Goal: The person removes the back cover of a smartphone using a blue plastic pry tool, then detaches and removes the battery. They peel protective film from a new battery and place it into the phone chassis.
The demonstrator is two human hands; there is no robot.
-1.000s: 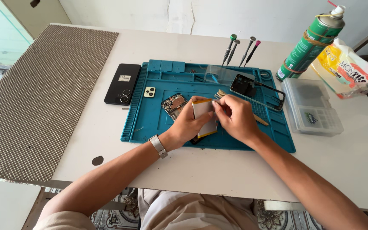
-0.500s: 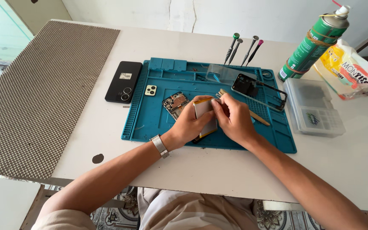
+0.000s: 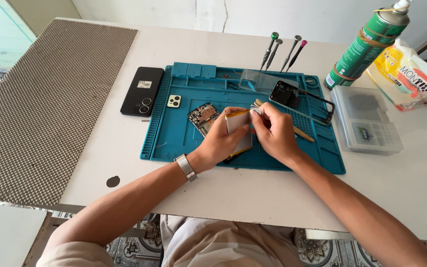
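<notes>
My left hand grips a flat phone battery, silver with a yellow edge, held tilted above the teal work mat. My right hand pinches at the battery's upper right corner, fingertips touching it. A circuit board lies on the mat just left of my left hand. A brush with a wooden handle lies behind my right hand, partly hidden.
A black phone back cover lies left of the mat, a small camera module beside it. A phone frame, clear plastic box, green spray can, yellow bag and several screwdrivers stand behind. A woven mat covers the left.
Both hands stay on the battery with only slight finger shifts; the view has moved a little.
</notes>
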